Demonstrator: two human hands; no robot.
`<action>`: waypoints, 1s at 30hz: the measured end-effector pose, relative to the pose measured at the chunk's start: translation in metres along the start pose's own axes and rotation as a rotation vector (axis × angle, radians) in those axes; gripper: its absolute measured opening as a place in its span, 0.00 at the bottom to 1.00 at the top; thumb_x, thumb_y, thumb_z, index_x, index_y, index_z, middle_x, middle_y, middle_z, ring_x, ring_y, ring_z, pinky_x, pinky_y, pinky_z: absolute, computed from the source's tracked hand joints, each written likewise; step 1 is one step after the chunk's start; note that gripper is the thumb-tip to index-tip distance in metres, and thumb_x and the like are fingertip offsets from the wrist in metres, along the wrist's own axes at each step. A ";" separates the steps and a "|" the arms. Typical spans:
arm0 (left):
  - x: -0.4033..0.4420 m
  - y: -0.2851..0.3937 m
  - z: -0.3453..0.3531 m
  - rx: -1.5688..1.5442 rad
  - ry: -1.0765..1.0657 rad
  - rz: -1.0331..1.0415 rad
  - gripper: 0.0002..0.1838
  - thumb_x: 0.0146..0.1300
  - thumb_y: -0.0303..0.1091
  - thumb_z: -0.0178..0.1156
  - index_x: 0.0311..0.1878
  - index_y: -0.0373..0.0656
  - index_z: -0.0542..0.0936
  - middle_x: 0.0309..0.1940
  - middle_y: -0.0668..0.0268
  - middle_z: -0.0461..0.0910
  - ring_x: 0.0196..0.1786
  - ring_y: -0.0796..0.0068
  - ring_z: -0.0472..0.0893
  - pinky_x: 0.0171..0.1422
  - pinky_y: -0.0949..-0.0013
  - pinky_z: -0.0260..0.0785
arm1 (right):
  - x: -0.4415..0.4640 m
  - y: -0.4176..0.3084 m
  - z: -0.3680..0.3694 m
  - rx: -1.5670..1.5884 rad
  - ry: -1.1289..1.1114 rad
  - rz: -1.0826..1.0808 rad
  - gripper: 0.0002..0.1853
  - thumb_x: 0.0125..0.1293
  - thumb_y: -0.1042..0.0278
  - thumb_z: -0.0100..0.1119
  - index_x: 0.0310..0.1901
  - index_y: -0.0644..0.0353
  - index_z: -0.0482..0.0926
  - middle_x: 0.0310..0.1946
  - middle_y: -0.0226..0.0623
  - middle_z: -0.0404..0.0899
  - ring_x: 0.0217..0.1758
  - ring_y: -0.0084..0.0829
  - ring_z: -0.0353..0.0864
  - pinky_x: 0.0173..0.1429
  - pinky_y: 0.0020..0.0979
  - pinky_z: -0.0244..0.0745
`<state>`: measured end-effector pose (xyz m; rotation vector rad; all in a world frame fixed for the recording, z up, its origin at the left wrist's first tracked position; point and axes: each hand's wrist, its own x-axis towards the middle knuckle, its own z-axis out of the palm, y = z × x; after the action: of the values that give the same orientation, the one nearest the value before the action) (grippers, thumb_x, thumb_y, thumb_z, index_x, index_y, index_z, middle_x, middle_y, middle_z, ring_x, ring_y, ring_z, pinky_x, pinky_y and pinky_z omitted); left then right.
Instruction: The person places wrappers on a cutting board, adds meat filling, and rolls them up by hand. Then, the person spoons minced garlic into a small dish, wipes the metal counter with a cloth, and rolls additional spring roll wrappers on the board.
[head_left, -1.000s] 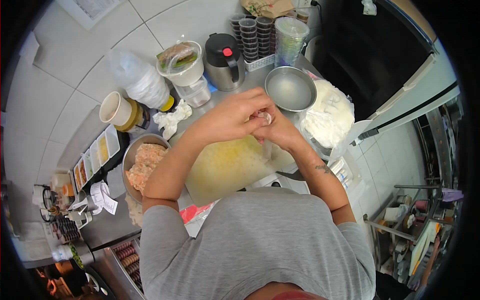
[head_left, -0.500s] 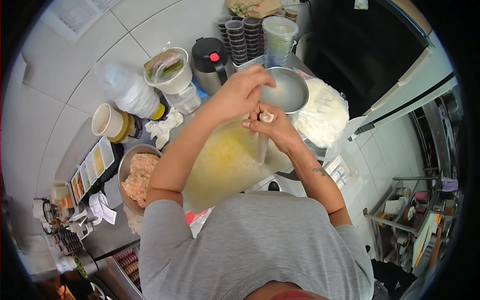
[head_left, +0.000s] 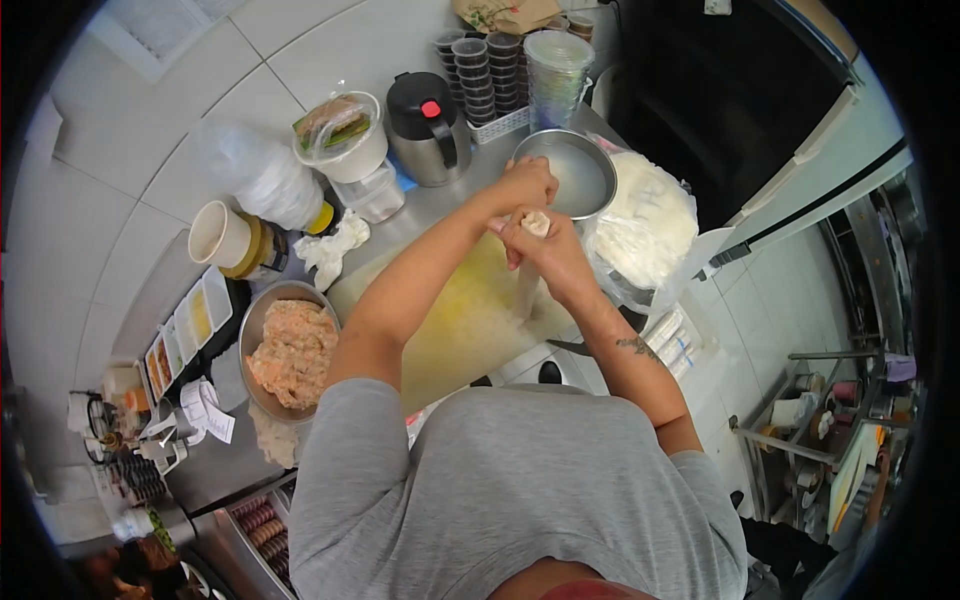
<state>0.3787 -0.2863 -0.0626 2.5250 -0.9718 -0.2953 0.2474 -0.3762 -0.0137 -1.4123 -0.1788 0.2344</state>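
Note:
My right hand [head_left: 545, 255] is closed around a long, pale wrapped roll [head_left: 535, 224], whose rounded end sticks up beside the thumb. The roll's lower part hangs over a yellow-stained cutting board [head_left: 450, 310]. Just beyond, my left hand [head_left: 527, 185] is at the near rim of a metal bowl of cloudy liquid [head_left: 582, 172]. Its fingers are curled, and their tips are hidden. To the left stands a metal bowl [head_left: 249, 312] of pinkish minced filling [head_left: 293, 350]. A stack of white wrapper sheets in plastic [head_left: 645, 225] sits right of the liquid bowl.
A steel thermos jug [head_left: 428, 130], stacked lidded cups [head_left: 472, 75] and a white tub [head_left: 350, 165] line the back. At left are a row of small ingredient trays [head_left: 195, 315] and a paper slip [head_left: 207, 412]. A dark appliance [head_left: 730, 100] is at back right.
My left hand has gone from raised above the right hand to lower at the bowl's rim, its fingers now curled. My right hand still holds the roll, nearly in place.

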 end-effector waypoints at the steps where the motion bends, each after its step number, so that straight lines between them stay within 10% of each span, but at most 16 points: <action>1: -0.002 -0.007 -0.005 -0.251 0.063 -0.017 0.08 0.52 0.26 0.57 0.33 0.43 0.85 0.52 0.58 0.74 0.57 0.61 0.72 0.59 0.59 0.65 | 0.001 0.003 0.000 0.025 0.006 0.004 0.15 0.63 0.64 0.66 0.22 0.58 0.73 0.16 0.26 0.71 0.20 0.18 0.70 0.28 0.22 0.66; 5: -0.066 0.019 -0.053 -1.109 0.383 -0.112 0.10 0.52 0.18 0.53 0.33 0.39 0.82 0.45 0.60 0.73 0.51 0.66 0.75 0.54 0.69 0.67 | 0.006 0.004 -0.002 0.039 -0.016 0.000 0.16 0.64 0.65 0.63 0.21 0.58 0.72 0.15 0.25 0.69 0.19 0.18 0.68 0.26 0.22 0.63; 14: -0.188 0.079 -0.050 0.079 0.742 0.181 0.15 0.52 0.12 0.51 0.38 0.40 0.81 0.42 0.60 0.71 0.49 0.63 0.72 0.51 0.65 0.68 | 0.008 0.005 0.028 0.005 -0.240 -0.082 0.11 0.63 0.69 0.53 0.22 0.59 0.73 0.16 0.23 0.69 0.19 0.15 0.67 0.23 0.22 0.61; 24: -0.247 0.096 -0.103 -0.229 0.397 -0.016 0.15 0.55 0.23 0.56 0.47 0.41 0.74 0.36 0.58 0.75 0.43 0.56 0.79 0.46 0.60 0.72 | -0.009 -0.011 0.077 -0.061 -0.621 0.069 0.08 0.61 0.72 0.58 0.25 0.57 0.73 0.17 0.26 0.71 0.19 0.18 0.70 0.24 0.22 0.64; 30: -0.264 0.098 -0.083 0.022 0.573 0.067 0.26 0.56 0.19 0.57 0.60 0.46 0.75 0.33 0.61 0.76 0.34 0.60 0.77 0.41 0.63 0.72 | -0.012 -0.005 0.098 -0.001 -0.610 0.142 0.04 0.61 0.72 0.57 0.31 0.60 0.73 0.17 0.29 0.71 0.19 0.22 0.70 0.25 0.25 0.65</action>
<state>0.1555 -0.1480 0.0677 2.3738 -0.8180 0.4404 0.2103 -0.2869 0.0061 -1.3218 -0.5784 0.7816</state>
